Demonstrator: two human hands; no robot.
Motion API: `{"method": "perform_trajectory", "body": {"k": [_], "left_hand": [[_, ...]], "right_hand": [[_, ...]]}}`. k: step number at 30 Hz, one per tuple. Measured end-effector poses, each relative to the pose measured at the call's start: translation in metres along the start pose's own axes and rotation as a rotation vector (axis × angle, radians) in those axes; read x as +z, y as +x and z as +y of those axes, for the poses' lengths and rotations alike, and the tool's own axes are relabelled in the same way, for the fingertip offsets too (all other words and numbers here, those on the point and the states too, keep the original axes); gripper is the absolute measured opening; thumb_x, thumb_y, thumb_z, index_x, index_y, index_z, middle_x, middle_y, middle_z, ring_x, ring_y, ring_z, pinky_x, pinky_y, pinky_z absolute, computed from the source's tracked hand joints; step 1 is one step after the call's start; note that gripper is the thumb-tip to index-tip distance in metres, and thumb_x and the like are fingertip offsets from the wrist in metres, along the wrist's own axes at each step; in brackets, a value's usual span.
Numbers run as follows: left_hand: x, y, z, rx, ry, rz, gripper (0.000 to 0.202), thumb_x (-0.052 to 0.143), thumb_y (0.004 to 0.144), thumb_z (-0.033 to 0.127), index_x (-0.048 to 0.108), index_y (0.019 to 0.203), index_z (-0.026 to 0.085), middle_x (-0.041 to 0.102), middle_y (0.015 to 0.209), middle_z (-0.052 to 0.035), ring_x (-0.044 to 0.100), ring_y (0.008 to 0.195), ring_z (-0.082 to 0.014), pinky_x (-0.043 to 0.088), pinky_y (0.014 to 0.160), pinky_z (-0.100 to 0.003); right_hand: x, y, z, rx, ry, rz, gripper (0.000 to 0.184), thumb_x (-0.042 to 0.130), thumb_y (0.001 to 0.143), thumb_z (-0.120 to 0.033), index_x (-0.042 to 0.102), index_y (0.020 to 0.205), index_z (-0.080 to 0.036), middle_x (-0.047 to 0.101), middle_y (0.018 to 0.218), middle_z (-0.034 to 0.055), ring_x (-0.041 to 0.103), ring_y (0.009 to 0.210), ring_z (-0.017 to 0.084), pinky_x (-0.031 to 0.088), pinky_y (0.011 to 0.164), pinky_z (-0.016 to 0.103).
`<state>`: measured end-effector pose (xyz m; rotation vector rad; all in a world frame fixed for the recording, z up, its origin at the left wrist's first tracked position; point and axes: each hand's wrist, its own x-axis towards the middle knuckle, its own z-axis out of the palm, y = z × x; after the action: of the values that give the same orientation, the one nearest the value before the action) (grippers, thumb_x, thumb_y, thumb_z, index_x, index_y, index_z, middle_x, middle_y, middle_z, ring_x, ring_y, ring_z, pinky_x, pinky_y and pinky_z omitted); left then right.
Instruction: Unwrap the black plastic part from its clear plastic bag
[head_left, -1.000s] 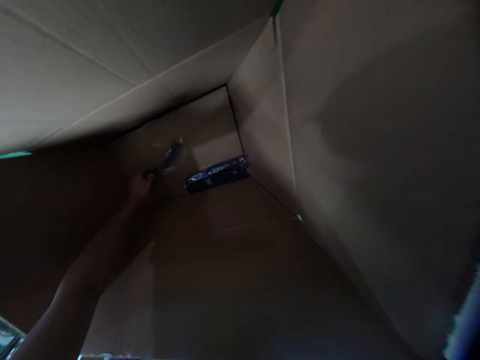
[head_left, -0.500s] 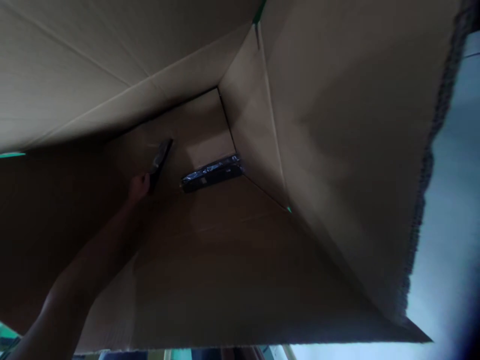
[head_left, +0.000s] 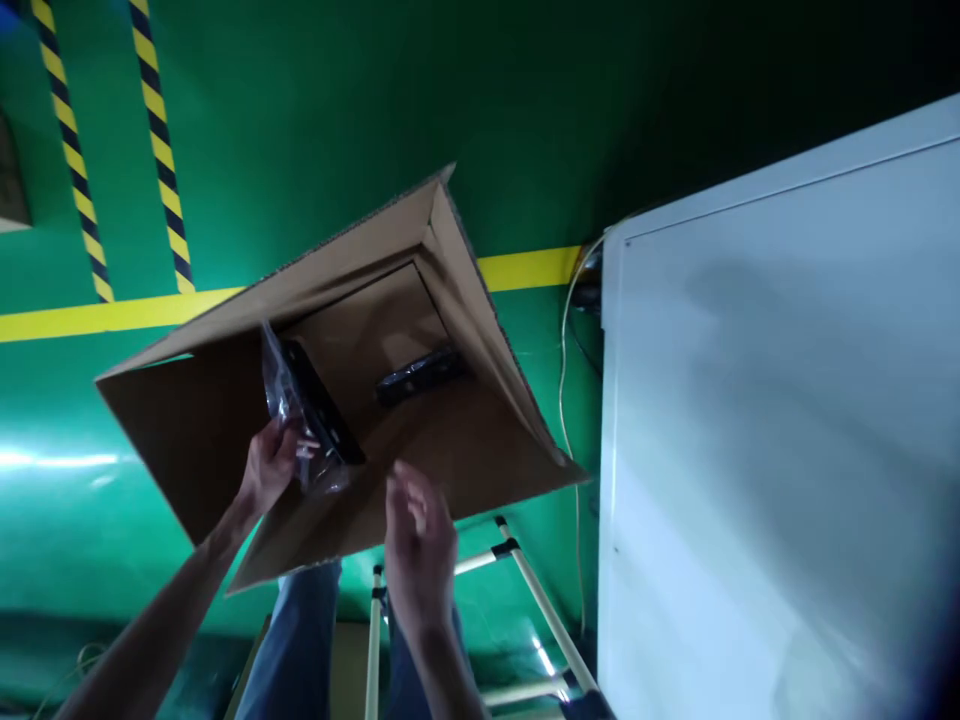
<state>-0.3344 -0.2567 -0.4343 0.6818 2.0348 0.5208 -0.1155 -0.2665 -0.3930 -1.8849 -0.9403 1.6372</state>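
Bagged bar in hand; dark bar in box.

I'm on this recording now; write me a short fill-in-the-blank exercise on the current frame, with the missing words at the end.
1. The left hand grips clear ______ on a black item.
2. A second black item lies ______ the cardboard box.
3. The main floor colour is ______.
4. The striped tape alternates yellow and ______.

Missing words: plastic; inside; green; black.
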Motion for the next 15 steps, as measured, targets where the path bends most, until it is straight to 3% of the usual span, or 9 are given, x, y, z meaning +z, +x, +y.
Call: {"method": "perform_trajectory", "body": {"k": [1,3,6,8,10,12,15], "left_hand": [[-0.009,-0.017,0.008,-0.007,-0.002,-0.012,0.050,0.054,0.089,0.064,0.071,0.098,0.018,0.076,0.074,-0.0058,0.075,0.065,-0.0247,0.063,0.063,-0.036],[-0.027,-0.051,0.021,-0.036,0.007,-0.053,0.046,0.056,0.088,0.062,0.073,0.093,0.019,0.076,0.071,-0.0065,0.076,0.069,-0.0270,0.064,0.068,-0.038],[-0.049,-0.092,0.034,-0.078,-0.010,-0.119,0.046,0.059,0.084,0.061,0.077,0.087,0.020,0.077,0.069,-0.0086,0.076,0.069,-0.0297,0.064,0.070,-0.041],[-0.063,-0.114,0.044,-0.082,-0.066,-0.138,0.052,0.054,0.086,0.063,0.080,0.091,0.018,0.080,0.078,-0.0113,0.077,0.073,-0.0316,0.064,0.071,-0.043],[-0.077,-0.133,0.056,-0.094,-0.140,-0.146,0.057,0.051,0.086,0.064,0.082,0.097,0.017,0.082,0.087,-0.0134,0.078,0.082,-0.0341,0.065,0.072,-0.045],[-0.092,-0.152,0.070,-0.108,-0.243,-0.166,0.054,0.058,0.082,0.062,0.083,0.095,0.016,0.082,0.090,-0.0154,0.079,0.085,-0.0361,0.065,0.071,-0.046],[-0.113,-0.180,0.093,-0.109,-0.463,-0.265,0.049,0.074,0.074,0.057,0.084,0.091,0.012,0.081,0.089,-0.0184,0.078,0.080,-0.0354,0.063,0.065,-0.042]], "right_hand": [[0.012,0.017,-0.010,0.131,0.110,-0.025,0.053,0.058,0.100,-0.059,0.065,0.134,-0.019,0.074,0.123,0.0164,0.072,0.113,0.026,0.060,0.095,0.042],[0.032,0.039,-0.029,0.388,0.278,-0.317,0.062,0.059,0.094,-0.070,0.066,0.128,-0.019,0.076,0.116,0.0147,0.073,0.105,0.026,0.061,0.088,0.042],[0.050,0.033,-0.054,0.409,0.353,-0.585,0.060,0.073,0.082,-0.072,0.072,0.104,-0.016,0.073,0.082,0.0058,0.069,0.074,0.022,0.059,0.070,0.037],[0.050,0.010,-0.070,0.293,0.384,-0.546,0.055,0.082,0.076,-0.064,0.072,0.103,-0.017,0.072,0.080,0.0017,0.066,0.073,0.018,0.058,0.071,0.033],[0.042,-0.018,-0.086,0.144,0.411,-0.385,0.053,0.084,0.077,-0.057,0.070,0.111,-0.019,0.076,0.094,0.0021,0.069,0.086,0.018,0.057,0.081,0.032],[0.029,-0.045,-0.103,0.005,0.402,-0.251,0.050,0.082,0.080,-0.053,0.069,0.116,-0.021,0.077,0.107,0.0037,0.069,0.098,0.020,0.057,0.089,0.032],[0.004,-0.083,-0.127,-0.150,0.342,-0.181,0.043,0.078,0.085,-0.050,0.071,0.117,-0.023,0.078,0.111,0.0048,0.070,0.101,0.022,0.057,0.089,0.033]]}}
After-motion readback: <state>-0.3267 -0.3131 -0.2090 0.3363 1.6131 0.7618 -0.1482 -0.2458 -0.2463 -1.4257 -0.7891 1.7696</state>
